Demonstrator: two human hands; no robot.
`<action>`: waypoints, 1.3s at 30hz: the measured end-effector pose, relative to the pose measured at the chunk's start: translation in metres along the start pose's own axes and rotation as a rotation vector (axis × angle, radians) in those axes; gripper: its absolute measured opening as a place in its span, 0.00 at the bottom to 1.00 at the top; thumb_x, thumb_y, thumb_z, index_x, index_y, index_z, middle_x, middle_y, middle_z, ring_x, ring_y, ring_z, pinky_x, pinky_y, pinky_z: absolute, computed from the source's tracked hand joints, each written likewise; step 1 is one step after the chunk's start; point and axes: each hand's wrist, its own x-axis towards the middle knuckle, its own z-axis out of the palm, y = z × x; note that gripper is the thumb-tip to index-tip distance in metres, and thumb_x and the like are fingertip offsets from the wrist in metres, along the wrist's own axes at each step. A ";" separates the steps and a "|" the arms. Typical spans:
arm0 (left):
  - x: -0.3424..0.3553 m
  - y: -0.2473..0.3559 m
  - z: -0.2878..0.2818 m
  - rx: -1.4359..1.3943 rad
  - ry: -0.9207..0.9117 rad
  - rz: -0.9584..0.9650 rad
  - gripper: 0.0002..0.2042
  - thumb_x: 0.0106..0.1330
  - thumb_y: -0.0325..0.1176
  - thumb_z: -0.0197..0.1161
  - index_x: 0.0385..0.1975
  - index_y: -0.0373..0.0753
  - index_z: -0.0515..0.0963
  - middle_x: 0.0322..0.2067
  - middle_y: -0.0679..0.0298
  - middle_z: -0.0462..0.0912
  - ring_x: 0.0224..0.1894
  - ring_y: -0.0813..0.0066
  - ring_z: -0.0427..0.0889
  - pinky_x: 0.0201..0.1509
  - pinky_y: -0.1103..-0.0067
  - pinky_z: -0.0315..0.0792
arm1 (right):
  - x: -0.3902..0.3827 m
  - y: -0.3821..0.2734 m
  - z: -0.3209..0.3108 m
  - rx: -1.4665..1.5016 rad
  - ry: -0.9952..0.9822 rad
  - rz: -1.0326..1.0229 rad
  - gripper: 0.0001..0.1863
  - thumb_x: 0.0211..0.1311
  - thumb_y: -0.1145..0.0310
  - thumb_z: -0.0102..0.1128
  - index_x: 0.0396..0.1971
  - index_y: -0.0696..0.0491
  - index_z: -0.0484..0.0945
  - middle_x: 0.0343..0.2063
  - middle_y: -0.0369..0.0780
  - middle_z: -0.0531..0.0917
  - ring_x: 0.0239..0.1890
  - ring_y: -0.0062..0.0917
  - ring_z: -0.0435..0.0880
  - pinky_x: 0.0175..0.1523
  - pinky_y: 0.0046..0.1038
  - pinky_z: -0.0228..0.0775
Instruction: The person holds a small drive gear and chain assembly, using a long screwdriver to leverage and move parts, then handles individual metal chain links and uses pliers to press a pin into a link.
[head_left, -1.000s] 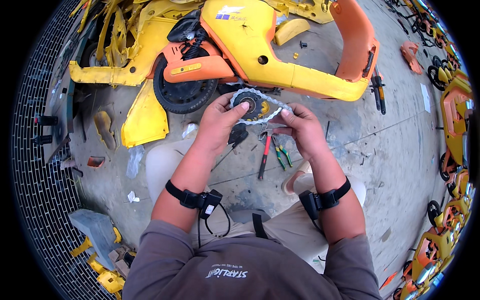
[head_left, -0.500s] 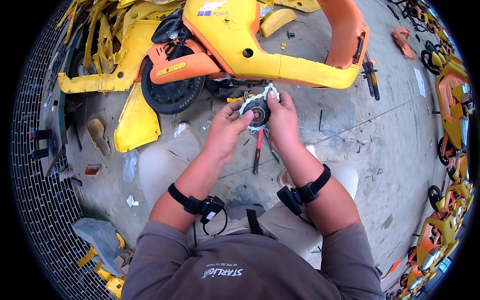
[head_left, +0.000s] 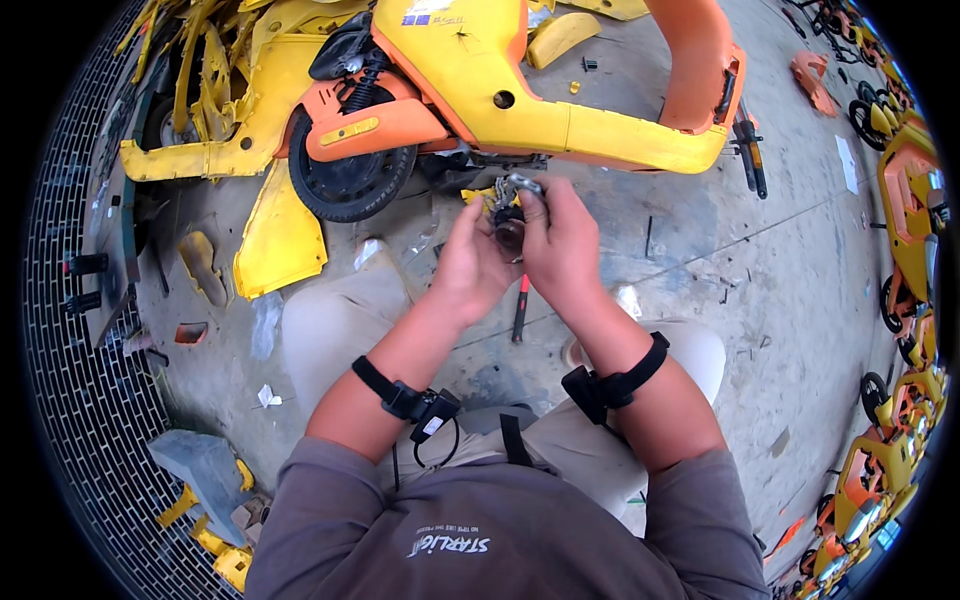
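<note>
A dark sprocket with a round hub (head_left: 510,236) is between my two hands, tipped on edge and partly hidden by my fingers. A metal chain (head_left: 505,187) is bunched at its far side. My right hand (head_left: 560,232) is closed on the sprocket and chain, its thumb on the near face. Cupped around the sprocket's lower left side, my left hand (head_left: 470,262) has its fingers loosely curved and its palm against the part. Below the hands, a red-and-black tool handle (head_left: 521,310) lies on the floor.
A yellow and orange scooter body (head_left: 600,135) with a black wheel (head_left: 350,180) lies just ahead. Yellow panels (head_left: 282,240) are piled at the far left. A black rod (head_left: 649,236) lies on the concrete to the right. Several scooters (head_left: 905,200) line the right side.
The sprocket has turned from facing me to edge-on, and its chain has gone from spread around it to bunched up. My left hand has shifted from pinching its rim to cupping it from below.
</note>
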 end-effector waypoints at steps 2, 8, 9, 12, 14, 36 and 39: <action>0.016 -0.013 -0.029 -0.008 0.035 0.039 0.19 0.77 0.53 0.49 0.48 0.44 0.76 0.49 0.66 0.80 0.53 0.70 0.78 0.62 0.65 0.69 | 0.001 -0.001 -0.001 -0.163 0.030 -0.293 0.07 0.65 0.73 0.60 0.40 0.57 0.77 0.33 0.46 0.82 0.38 0.46 0.81 0.43 0.40 0.74; 0.016 -0.022 -0.027 0.093 0.143 0.058 0.09 0.74 0.36 0.55 0.44 0.39 0.76 0.41 0.63 0.80 0.47 0.70 0.80 0.53 0.70 0.75 | 0.007 0.012 -0.010 -0.300 0.161 -0.334 0.07 0.65 0.71 0.61 0.40 0.57 0.78 0.34 0.45 0.83 0.35 0.40 0.82 0.41 0.36 0.75; 0.023 -0.027 -0.039 0.149 0.151 0.067 0.07 0.72 0.32 0.55 0.45 0.38 0.75 0.41 0.63 0.80 0.46 0.70 0.81 0.51 0.71 0.75 | 0.010 0.017 -0.014 -0.284 0.225 -0.222 0.07 0.67 0.71 0.60 0.40 0.57 0.78 0.35 0.44 0.84 0.34 0.37 0.83 0.41 0.34 0.75; 0.045 -0.041 -0.081 0.478 0.374 0.019 0.11 0.65 0.24 0.54 0.46 0.32 0.75 0.37 0.61 0.81 0.37 0.68 0.82 0.40 0.72 0.75 | 0.037 0.023 -0.052 0.305 0.200 0.365 0.10 0.73 0.67 0.55 0.44 0.58 0.78 0.36 0.40 0.85 0.31 0.25 0.82 0.40 0.27 0.75; 0.066 -0.050 -0.133 0.780 0.433 -0.075 0.15 0.63 0.25 0.55 0.49 0.31 0.74 0.37 0.59 0.81 0.35 0.67 0.82 0.38 0.72 0.75 | 0.040 0.030 -0.061 0.513 0.200 0.433 0.12 0.76 0.65 0.53 0.45 0.59 0.77 0.36 0.38 0.85 0.31 0.20 0.80 0.39 0.24 0.74; 0.259 0.021 -0.102 1.922 -0.141 -0.448 0.18 0.68 0.35 0.58 0.54 0.34 0.77 0.47 0.52 0.85 0.49 0.58 0.84 0.52 0.70 0.76 | 0.047 0.070 -0.076 0.470 0.059 0.878 0.13 0.75 0.64 0.56 0.47 0.59 0.77 0.31 0.41 0.83 0.31 0.19 0.81 0.38 0.23 0.74; 0.204 0.031 0.019 1.303 -0.083 -0.329 0.20 0.77 0.48 0.53 0.51 0.36 0.78 0.43 0.65 0.82 0.48 0.73 0.82 0.50 0.74 0.74 | 0.055 0.083 -0.080 0.621 0.132 0.949 0.13 0.75 0.64 0.55 0.48 0.59 0.77 0.32 0.41 0.83 0.31 0.20 0.82 0.38 0.24 0.74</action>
